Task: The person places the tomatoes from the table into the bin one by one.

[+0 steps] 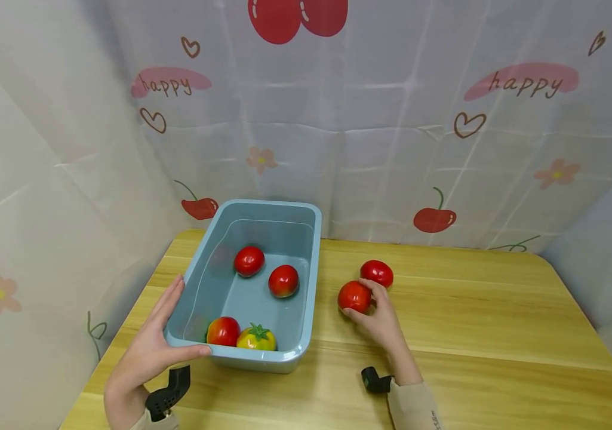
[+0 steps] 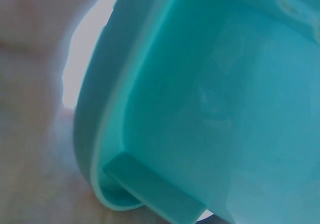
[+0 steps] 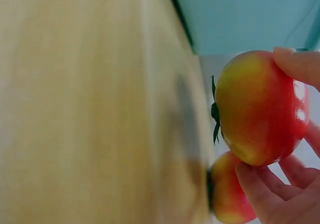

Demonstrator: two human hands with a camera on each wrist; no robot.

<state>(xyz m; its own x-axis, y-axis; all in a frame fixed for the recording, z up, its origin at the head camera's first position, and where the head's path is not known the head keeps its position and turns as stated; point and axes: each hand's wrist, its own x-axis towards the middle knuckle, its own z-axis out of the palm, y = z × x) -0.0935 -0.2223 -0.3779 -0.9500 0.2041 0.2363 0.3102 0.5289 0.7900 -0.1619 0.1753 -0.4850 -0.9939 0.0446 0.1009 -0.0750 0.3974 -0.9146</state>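
Note:
My right hand [image 1: 378,316] pinches a red tomato [image 1: 354,297] between thumb and fingers, right of a light blue bin [image 1: 313,280]. The right wrist view shows the held tomato's [image 3: 262,107] yellow-red side and green stem leaves turned toward the table; whether it touches the wood is unclear. Just behind it lies another red tomato [image 1: 377,273]. My left hand [image 1: 150,340] rests against the bin's near left corner, thumb along the front rim and fingers extended along the left side. Inside the bin are red tomatoes [image 1: 249,261], [image 1: 283,281], a red-yellow tomato [image 1: 223,331] and a yellow tomato [image 1: 256,338] with green leaves.
The wooden table [image 1: 477,334] extends to the right of the bin. A printed cloth [image 1: 370,149] hangs behind the table, and more cloth [image 1: 31,179] stands along the left side. A black wrist device [image 1: 168,394] sits near the bin's front left.

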